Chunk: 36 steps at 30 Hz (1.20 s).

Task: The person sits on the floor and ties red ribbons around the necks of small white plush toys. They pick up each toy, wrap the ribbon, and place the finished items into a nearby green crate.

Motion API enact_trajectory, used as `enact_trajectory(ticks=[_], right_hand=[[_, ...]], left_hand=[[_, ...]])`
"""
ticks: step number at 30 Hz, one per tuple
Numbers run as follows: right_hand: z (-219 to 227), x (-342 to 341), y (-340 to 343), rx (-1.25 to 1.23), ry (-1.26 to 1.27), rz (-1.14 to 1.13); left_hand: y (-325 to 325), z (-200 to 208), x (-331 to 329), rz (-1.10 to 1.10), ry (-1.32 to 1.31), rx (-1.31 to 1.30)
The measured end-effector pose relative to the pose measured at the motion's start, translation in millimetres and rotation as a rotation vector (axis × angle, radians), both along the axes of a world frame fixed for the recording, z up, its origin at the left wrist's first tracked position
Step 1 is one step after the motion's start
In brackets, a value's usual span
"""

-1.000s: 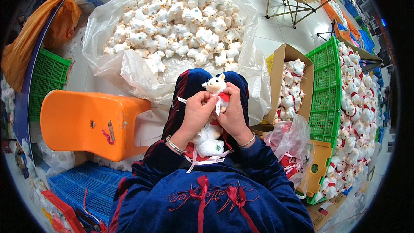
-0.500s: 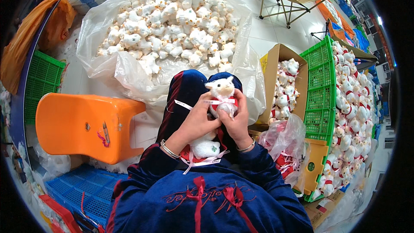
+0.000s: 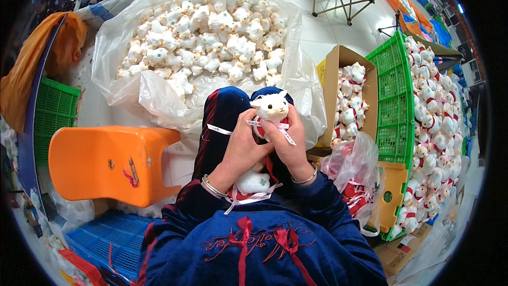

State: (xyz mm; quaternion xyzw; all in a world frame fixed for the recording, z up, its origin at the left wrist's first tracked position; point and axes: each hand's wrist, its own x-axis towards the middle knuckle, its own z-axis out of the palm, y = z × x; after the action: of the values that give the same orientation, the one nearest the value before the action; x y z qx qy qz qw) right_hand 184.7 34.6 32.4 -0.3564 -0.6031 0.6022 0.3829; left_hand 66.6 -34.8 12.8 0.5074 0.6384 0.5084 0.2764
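Note:
Between both hands, above my knees, a small white plush toy (image 3: 270,107) faces up toward me. It has pointed ears, dark eyes and a red garment, with a pale printed ribbon (image 3: 287,136) around its front. My left hand (image 3: 242,145) wraps its left side. My right hand (image 3: 290,147) grips the other side, its thumb pressed over the ribbon at the toy's chest. Below my wrists, a second white plush toy (image 3: 253,182) rests on my lap with a red piece and pale ribbon. Another ribbon strip (image 3: 219,130) lies across my left thigh.
A clear plastic sheet (image 3: 159,92) ahead holds a heap of white plush toys (image 3: 211,32). To the right stand a cardboard box (image 3: 371,95) of dressed toys, a green crate (image 3: 394,100) and a plastic bag (image 3: 352,164) of red pieces. An orange stool (image 3: 100,164) bearing snips (image 3: 133,170) stands left.
The plush toy's face has turned, so both eyes now show. The ribbon tail now slants out to the right beneath my right thumb. The whole view has shifted slightly.

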Motion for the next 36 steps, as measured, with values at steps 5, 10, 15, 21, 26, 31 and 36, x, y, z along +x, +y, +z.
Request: enact_trajectory(ticks=[5,10,15,21,26,31,36], right_hand=[[1.8,4.2,6.3,0.019,-0.004,0.046],[3.4,7.9,8.9,-0.017,0.055,0.137],[1.9,12.5,12.6,-0.093,0.095,0.267],[4.7,20.7,17.9,-0.271,0.216,0.446],[10.4,23.6,21.5,-0.306,0.283,0.563],[7.8,19.1,28.6,-0.264,0.222,0.515],[-7.8,25.5,29.2,-0.193,0.019,0.437]], left_hand=[[1.2,2.3,-2.3,-0.094,-0.171,-0.136],[-1.5,4.1,-5.4,-0.191,-0.415,-0.16],[-5.1,4.8,-8.7,-0.27,-0.629,-0.293],[-8.2,5.8,-17.7,-0.407,-0.722,-0.356],[-8.1,4.7,-16.7,-0.46,-0.713,-0.26],[-5.5,15.2,-17.1,-0.355,-0.745,-0.345],[1.5,11.1,-14.1,-0.192,-0.711,-0.323]])
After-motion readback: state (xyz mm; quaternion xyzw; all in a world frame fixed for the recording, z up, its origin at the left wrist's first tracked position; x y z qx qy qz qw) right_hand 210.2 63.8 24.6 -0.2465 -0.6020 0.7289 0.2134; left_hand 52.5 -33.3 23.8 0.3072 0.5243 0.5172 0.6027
